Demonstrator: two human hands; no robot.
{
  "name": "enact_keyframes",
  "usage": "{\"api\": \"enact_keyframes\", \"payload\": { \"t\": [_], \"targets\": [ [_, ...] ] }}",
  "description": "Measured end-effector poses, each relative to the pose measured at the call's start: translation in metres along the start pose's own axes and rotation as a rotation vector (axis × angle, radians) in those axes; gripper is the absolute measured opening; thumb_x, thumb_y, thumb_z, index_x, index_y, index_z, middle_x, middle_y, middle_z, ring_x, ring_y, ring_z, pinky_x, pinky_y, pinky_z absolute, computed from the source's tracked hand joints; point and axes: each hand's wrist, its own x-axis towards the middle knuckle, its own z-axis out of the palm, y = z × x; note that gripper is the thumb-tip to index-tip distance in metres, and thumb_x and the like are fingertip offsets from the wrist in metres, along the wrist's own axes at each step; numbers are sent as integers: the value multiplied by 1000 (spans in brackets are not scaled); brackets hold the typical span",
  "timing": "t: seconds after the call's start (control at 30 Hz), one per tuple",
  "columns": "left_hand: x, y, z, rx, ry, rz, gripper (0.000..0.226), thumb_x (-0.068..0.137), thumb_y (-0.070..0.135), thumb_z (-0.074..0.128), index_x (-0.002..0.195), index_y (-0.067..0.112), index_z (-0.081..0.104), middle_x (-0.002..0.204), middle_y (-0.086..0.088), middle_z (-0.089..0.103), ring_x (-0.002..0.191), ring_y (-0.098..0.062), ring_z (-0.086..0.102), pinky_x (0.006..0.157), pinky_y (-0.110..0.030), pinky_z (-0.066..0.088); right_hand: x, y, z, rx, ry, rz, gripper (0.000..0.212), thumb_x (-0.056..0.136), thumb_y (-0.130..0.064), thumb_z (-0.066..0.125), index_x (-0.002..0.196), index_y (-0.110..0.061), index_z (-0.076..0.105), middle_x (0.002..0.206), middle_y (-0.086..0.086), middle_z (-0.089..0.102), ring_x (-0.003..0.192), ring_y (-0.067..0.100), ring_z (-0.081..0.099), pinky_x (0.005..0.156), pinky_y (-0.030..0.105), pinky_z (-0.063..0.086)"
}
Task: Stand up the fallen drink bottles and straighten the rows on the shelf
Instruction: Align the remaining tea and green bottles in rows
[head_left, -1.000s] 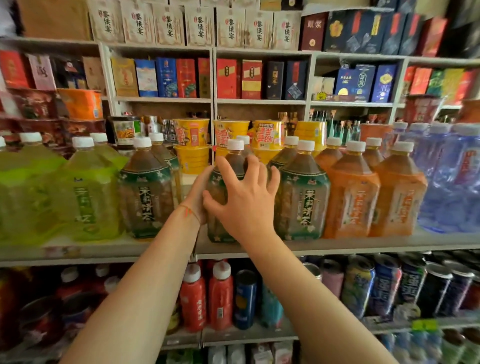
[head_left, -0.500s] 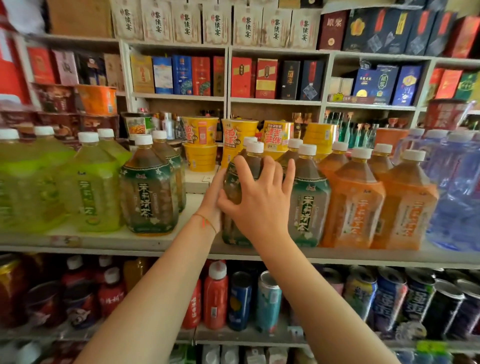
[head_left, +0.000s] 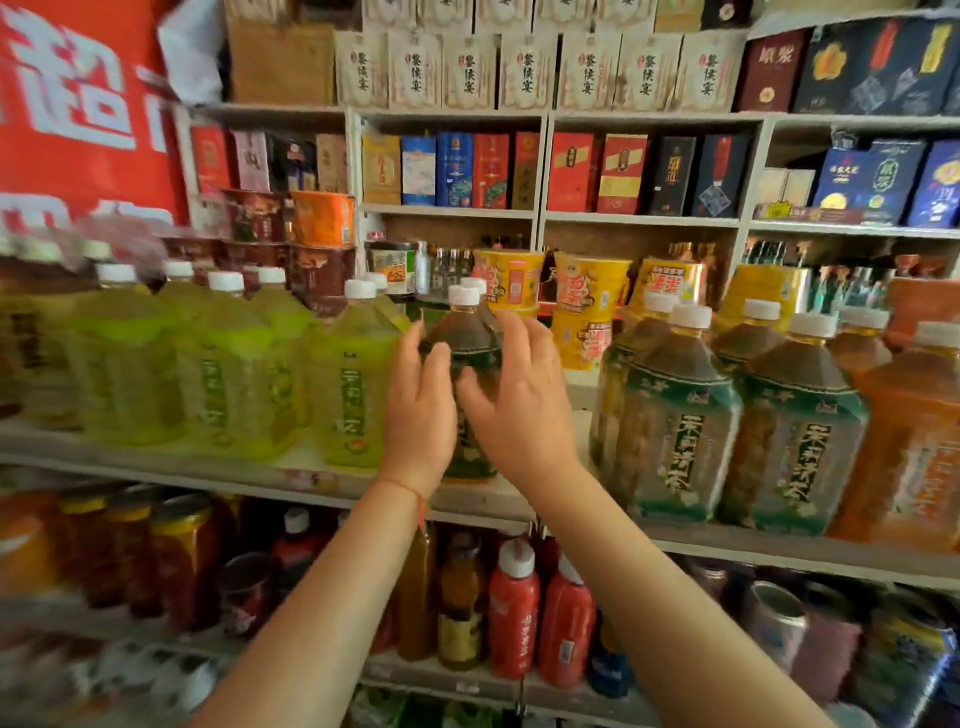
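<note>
At centre frame, my left hand (head_left: 418, 410) and right hand (head_left: 519, 410) cup a dark tea bottle (head_left: 470, 353) with loosely spread fingers, barely gripping. It stands upright on the shelf (head_left: 779, 551); I judge I'm aligning it, next nudging it toward the matching bottles (head_left: 675, 415) right. Boxed goods (head_left: 519, 171) fill upper shelves behind.

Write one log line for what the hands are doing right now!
left hand: on dark tea bottle | right hand: fingers spread at bottle | bottle: upright on shelf
</note>
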Motion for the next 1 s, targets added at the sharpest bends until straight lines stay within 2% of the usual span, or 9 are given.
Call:
{"api": "enact_keyframes", "payload": {
  "t": [0.1,0.17,0.27,0.37,0.47,0.57,0.8,0.9,1.0],
  "targets": [
    [19,8,-9,-90,-78,-161,53,108,44,28,157,25,29,163,7,28,149,-12,24,115,-26,18,31,-6,20,218,-118,313,85,89,-49,68,154,-17,24,152,5,36,139,21,37,111,39,40],
    [30,6,-13,-166,-151,-284,52,106,51,25,153,31,35,158,8,37,145,-13,34,121,-36,23,42,-3,27,334,-134,429,90,84,-54,72,153,-19,26,150,2,42,136,19,41,107,36,41],
    [43,-5,-15,-390,-278,-450,47,103,61,24,119,37,61,116,5,71,107,-12,65,103,-39,47,44,2,33,431,-91,489,82,82,-55,74,150,-30,35,142,-5,48,129,16,47,103,36,46],
    [48,-14,-9,-436,-294,-489,48,103,60,27,99,35,68,81,5,78,84,-13,70,77,-34,55,43,5,33,513,-67,547,71,82,-55,74,143,-35,46,139,-8,50,126,14,49,103,37,47],
    [48,-15,-7,-458,-294,-523,53,101,61,32,111,27,71,97,-5,78,96,-21,71,86,-39,56,42,4,30,582,-81,616,63,82,-54,74,138,-36,51,136,-8,51,123,15,52,105,41,48],
    [47,-18,-6,-464,-328,-507,49,100,61,35,105,29,72,93,-3,79,98,-23,72,96,-46,54,38,1,26,593,-80,609,55,82,-55,74,131,-41,53,134,-8,55,119,15,55,103,43,50],
    [20,-11,9,-569,-495,-523,56,100,63,35,118,26,73,107,-7,77,106,-26,71,92,-44,55,14,3,-11,560,7,580,34,82,-58,71,110,-55,53,134,-9,58,122,16,56,103,47,50],
    [11,-10,21,-601,-549,-521,53,102,58,33,107,26,75,104,-6,78,95,-21,74,86,-39,56,7,6,-25,439,37,520,48,86,-56,67,130,-42,54,135,-8,57,122,15,55,102,43,50],
    [11,-12,29,-613,-553,-522,53,102,58,33,111,27,75,109,-5,77,102,-20,73,92,-40,54,5,8,-32,239,13,416,73,92,-52,63,153,-29,31,154,-3,40,137,16,42,101,27,38]
  ]
}}
